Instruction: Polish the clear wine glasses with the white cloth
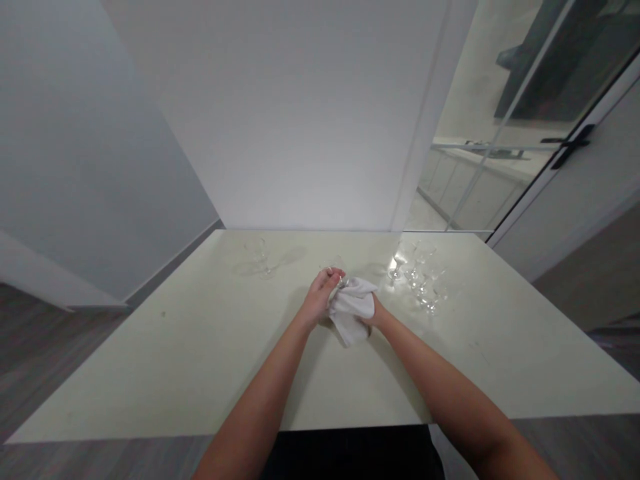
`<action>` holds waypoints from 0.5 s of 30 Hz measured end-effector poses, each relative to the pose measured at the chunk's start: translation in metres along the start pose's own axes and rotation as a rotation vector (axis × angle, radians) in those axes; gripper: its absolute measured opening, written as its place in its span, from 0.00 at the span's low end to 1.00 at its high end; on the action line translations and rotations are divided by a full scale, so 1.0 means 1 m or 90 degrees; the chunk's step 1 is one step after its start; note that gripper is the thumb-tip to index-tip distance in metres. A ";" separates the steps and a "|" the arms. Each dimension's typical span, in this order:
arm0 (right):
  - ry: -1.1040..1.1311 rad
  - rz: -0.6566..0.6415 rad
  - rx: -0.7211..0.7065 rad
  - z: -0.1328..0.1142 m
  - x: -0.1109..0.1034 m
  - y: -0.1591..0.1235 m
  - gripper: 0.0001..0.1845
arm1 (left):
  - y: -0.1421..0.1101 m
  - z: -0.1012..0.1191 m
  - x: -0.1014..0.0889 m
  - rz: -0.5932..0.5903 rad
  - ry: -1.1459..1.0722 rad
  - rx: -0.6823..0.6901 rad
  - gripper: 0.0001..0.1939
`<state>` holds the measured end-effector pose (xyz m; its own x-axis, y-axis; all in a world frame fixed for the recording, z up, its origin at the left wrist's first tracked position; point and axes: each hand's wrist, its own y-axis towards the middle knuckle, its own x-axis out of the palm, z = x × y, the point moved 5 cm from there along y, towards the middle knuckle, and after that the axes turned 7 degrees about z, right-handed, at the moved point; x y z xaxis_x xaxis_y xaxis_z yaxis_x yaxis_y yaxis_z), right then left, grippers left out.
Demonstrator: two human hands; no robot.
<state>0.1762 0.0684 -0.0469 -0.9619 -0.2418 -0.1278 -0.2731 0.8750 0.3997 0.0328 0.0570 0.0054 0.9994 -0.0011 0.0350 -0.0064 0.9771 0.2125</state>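
- Clear glass w/ stem: in our hands, above mid desk, partly hidden by fingers & cloth; exact tilt we can't tell.
- L hand: we see it closed round the glass, thumb & fingertips on it.
- White cloth: bunched up against the glass, loose end hanging twd us.
- R hand: holding the cloth, which covers most of its fingers; grip tightness we can't tell.
- R of our hands: group of clear stemmed glasses, standing close tog.; we can't get a sure count, outlines overlap.
- L of our hands, nr far edge: lone stemmed glass, upright, well apart from the group, shadows beside it.
- Desk: pale, sl. shiny; far edge along white panel.
- Far R: we note door w/ black handle, nr glazed partition.
- Floor: grey, wood-look.
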 end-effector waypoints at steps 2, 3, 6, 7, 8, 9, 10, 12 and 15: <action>0.009 -0.012 0.027 0.006 0.001 -0.001 0.17 | -0.001 0.001 0.000 -0.015 -0.020 -0.004 0.27; 0.013 -0.023 0.047 0.010 0.002 -0.003 0.16 | -0.002 0.001 0.001 -0.028 -0.041 -0.011 0.28; 0.047 -0.017 0.107 0.019 0.005 -0.007 0.15 | -0.003 -0.001 0.003 -0.047 -0.124 -0.018 0.30; 0.057 -0.009 0.115 0.020 0.006 -0.007 0.16 | -0.002 -0.002 0.003 -0.029 -0.145 -0.015 0.29; 0.061 -0.005 0.115 0.019 0.007 -0.007 0.15 | -0.001 -0.003 0.001 0.003 -0.157 -0.012 0.28; 0.060 -0.002 0.105 0.018 0.008 -0.006 0.14 | 0.000 -0.003 -0.001 0.045 -0.162 -0.009 0.26; 0.057 0.003 0.091 0.015 0.009 -0.004 0.13 | 0.001 -0.004 -0.004 0.089 -0.163 -0.007 0.25; 0.045 0.002 0.059 0.010 0.011 -0.001 0.12 | 0.001 -0.004 -0.007 0.146 -0.169 -0.010 0.24; 0.049 0.012 0.063 0.005 0.015 -0.001 0.12 | 0.001 -0.001 -0.004 0.092 -0.216 -0.029 0.24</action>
<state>0.1617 0.0661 -0.0538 -0.9662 -0.2531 -0.0491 -0.2556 0.9159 0.3096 0.0286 0.0585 0.0042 0.9201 0.0746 0.3845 -0.1376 0.9807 0.1390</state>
